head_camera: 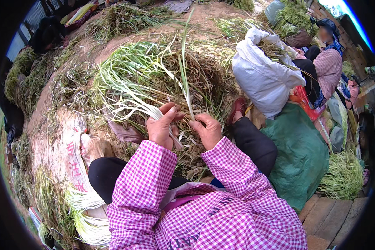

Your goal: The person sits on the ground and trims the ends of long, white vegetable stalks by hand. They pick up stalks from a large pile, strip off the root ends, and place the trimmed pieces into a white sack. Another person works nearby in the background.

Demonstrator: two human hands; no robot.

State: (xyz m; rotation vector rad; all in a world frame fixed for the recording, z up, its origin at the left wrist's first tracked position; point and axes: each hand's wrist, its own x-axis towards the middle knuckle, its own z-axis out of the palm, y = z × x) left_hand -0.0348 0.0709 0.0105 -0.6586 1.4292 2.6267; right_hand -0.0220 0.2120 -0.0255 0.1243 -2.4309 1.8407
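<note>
My left hand (162, 129) grips a bunch of long, pale leafy stalks (136, 103), which look like chives. Their white ends stick out below my fist, and the leaves fan out to the upper left. Between the thumb and fingers of my right hand (208, 132) is the base of a single green-and-white stalk (185, 79), standing nearly upright. Both hands are close together over my lap. Just beyond them rises a heap of greens (137, 59) with brown, withered leaves (203, 75) on its right side.
A stuffed white woven sack (262, 75) and a green sack (297, 153) are on the right. Beyond them sits another person (328, 62). Bundled pale stalks (90, 218) lie at lower left, near a printed sack (76, 159). Plant litter covers much of the ground.
</note>
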